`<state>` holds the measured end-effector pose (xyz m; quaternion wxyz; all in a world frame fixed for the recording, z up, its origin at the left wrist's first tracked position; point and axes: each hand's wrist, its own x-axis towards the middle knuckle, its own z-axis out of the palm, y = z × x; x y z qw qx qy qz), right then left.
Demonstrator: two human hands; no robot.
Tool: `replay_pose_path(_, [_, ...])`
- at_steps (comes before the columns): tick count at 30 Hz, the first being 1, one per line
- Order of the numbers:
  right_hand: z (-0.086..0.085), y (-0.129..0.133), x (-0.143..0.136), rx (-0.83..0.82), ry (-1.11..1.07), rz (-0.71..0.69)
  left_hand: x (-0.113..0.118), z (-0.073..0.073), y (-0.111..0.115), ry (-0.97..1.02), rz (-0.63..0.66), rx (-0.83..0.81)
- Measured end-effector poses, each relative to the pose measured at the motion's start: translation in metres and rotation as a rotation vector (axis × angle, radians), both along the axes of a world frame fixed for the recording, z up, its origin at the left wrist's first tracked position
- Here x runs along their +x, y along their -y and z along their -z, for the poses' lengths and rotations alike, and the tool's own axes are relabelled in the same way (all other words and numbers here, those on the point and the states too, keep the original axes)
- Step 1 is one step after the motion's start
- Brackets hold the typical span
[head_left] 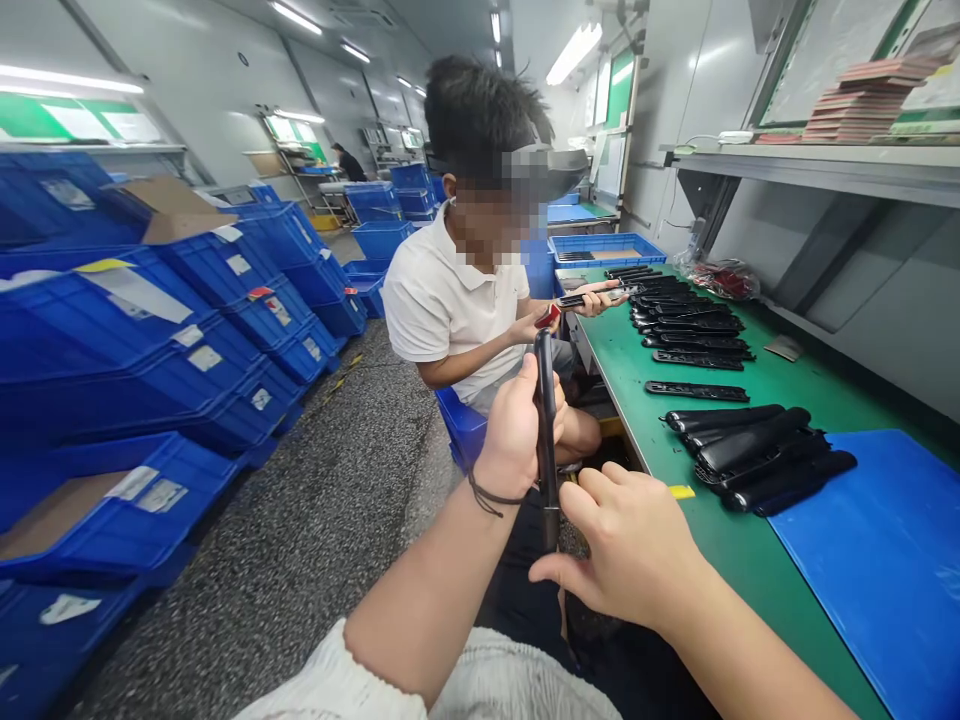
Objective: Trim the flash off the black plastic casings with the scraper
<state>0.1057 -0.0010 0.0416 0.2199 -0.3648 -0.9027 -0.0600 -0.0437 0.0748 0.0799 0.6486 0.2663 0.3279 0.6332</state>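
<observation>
My left hand (517, 425) is wrapped round a long, narrow black plastic part (549, 450), held upright in front of me. A dark cord circles that wrist. Close to the part's lower end is my right hand (626, 535), with its thumb stretched out and its fingers partly bent. Whether it touches the part I cannot tell. To the right, a pile of similar black parts (750, 450) lies at the edge of a blue sheet (870, 530) on the green tabletop (802, 605). Farther back is a row of flatter black parts (690, 320).
A co-worker in a white shirt (457, 300) sits opposite, holding a black part and a red item. Blue crates (172, 365) are stacked on the left. A shelf (817, 165) overhangs the bench, and a blue tray (607, 245) stands at its far end.
</observation>
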Motion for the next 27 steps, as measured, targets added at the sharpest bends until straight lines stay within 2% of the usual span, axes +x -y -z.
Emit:
replay_pose_path(9, [0.011,-0.002,-0.004,0.225,-0.010,0.016,-0.009,-0.001,-0.007,0.128,-0.141,-0.088])
replay_pose_path(13, [0.014,-0.004,-0.006,0.305,-0.020,0.079,-0.016,0.006,-0.017,0.214,-0.235,-0.149])
replay_pose_path(16, [0.013,-0.008,-0.004,0.346,-0.079,0.074,-0.025,0.011,-0.025,0.257,-0.292,-0.207])
replay_pose_path(19, [0.008,-0.013,0.009,0.239,-0.032,0.091,-0.034,0.014,-0.028,0.273,-0.329,-0.223])
replay_pose_path(23, [-0.003,-0.013,0.031,-0.119,0.333,0.301,-0.040,0.018,-0.028,0.297,-0.364,-0.222])
replay_pose_path(24, [-0.006,-0.012,0.033,-0.188,0.369,0.331,-0.040,0.019,-0.027,0.308,-0.361,-0.214])
replay_pose_path(25, [-0.008,-0.011,0.032,-0.238,0.343,0.343,-0.040,0.020,-0.027,0.319,-0.355,-0.208])
replay_pose_path(27, [-0.010,-0.009,0.024,-0.314,0.127,0.312,-0.036,0.024,-0.026,0.338,-0.345,-0.206])
